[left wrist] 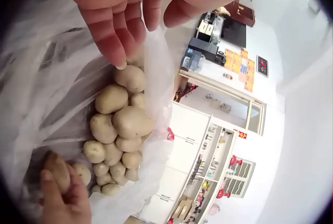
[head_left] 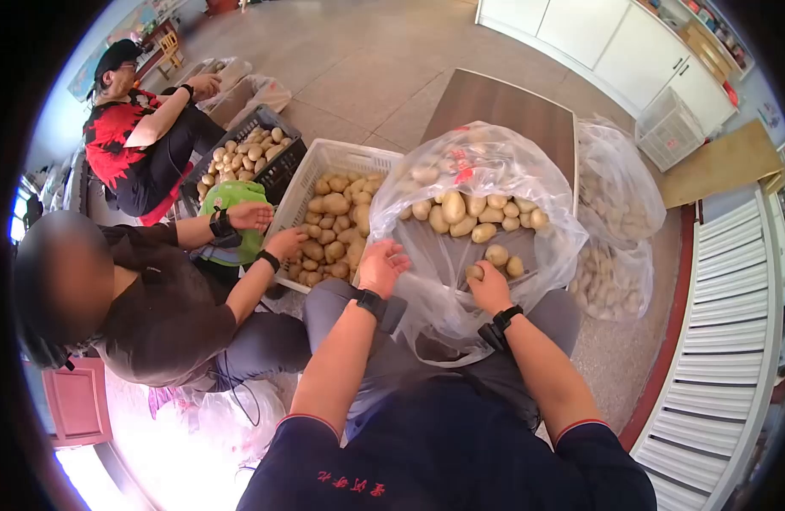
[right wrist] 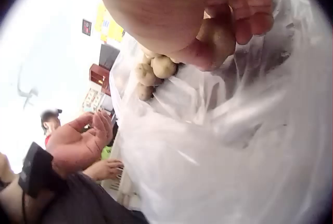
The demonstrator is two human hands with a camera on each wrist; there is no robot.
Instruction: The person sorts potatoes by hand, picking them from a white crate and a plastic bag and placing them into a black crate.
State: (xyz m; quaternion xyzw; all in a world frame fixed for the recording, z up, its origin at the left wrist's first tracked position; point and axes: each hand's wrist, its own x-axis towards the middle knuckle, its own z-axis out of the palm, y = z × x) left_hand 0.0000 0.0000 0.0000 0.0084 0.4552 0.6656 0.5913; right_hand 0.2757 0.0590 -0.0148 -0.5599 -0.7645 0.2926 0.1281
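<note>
My right hand pinches a potato between thumb and fingers, over the mouth of a large clear plastic bag. Two loose potatoes lie in the bag just beyond that hand. Farther back in the bag is a heap of potatoes. My left hand is held at the bag's left edge, palm turned inward, fingers loosely extended and holding nothing. In the left wrist view its fingers hang above the heap, and the right hand with its potato shows at the lower left.
Left of the bag stands a white crate of potatoes, with another person's hands over it. Behind it is a black crate of potatoes and a second seated person. Filled bags stand right of a brown board. A white radiator is at far right.
</note>
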